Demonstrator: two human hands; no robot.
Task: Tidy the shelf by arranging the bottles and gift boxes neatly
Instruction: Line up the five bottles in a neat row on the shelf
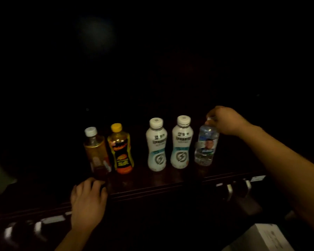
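Observation:
Several bottles stand in a row on a dark wooden shelf [152,183]. From the left: an amber tea bottle [96,151] with a white cap, a yellow-capped orange and black bottle [121,151], two white bottles [157,147] [182,144] with lightning marks, and a clear water bottle [206,147] at the right end. My right hand [225,122] grips the water bottle by its cap and neck. My left hand [88,198] rests flat on the shelf's front edge, below the tea bottle, holding nothing.
The scene is very dark and the back of the shelf cannot be made out. Metal handles [230,191] show on the cabinet front below the shelf. A pale box [265,238] sits at the bottom right corner.

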